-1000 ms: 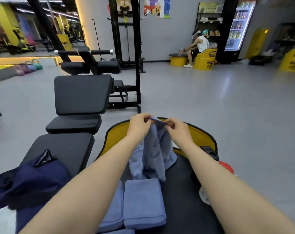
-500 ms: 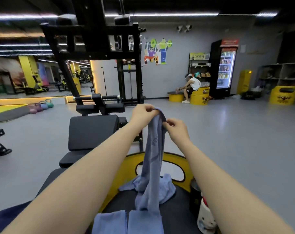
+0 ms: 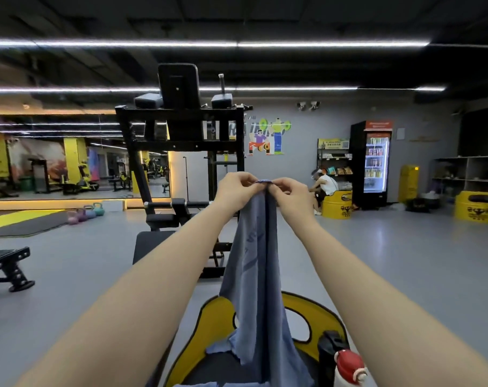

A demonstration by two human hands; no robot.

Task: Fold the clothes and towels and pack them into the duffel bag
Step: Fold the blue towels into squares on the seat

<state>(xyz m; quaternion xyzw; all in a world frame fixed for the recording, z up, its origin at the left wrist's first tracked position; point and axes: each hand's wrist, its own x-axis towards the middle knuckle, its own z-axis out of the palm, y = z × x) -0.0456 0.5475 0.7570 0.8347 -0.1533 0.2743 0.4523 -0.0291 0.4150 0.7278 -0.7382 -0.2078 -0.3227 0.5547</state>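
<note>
A blue-grey towel [image 3: 258, 275] hangs lengthwise in front of me, held up at arm's length. My left hand [image 3: 235, 188] and my right hand [image 3: 288, 195] pinch its top edge side by side, close together. The towel's lower end bunches on the black top of a yellow-rimmed stand [image 3: 209, 325] below. The edge of another folded blue towel [image 3: 198, 384] shows at the bottom of the frame. The duffel bag is out of view.
A black bottle [image 3: 330, 356] and a red-capped white bottle [image 3: 349, 368] stand at the stand's right side. A black workout bench [image 3: 150, 244] and a tall rack [image 3: 181, 129] stand ahead. A person [image 3: 322, 185] sits on a yellow barrel at the far wall.
Both hands have lifted the towel from the stand up to eye level, and it now hangs long. My view has tilted upward, so the folded towels and dark clothes have dropped out of sight.
</note>
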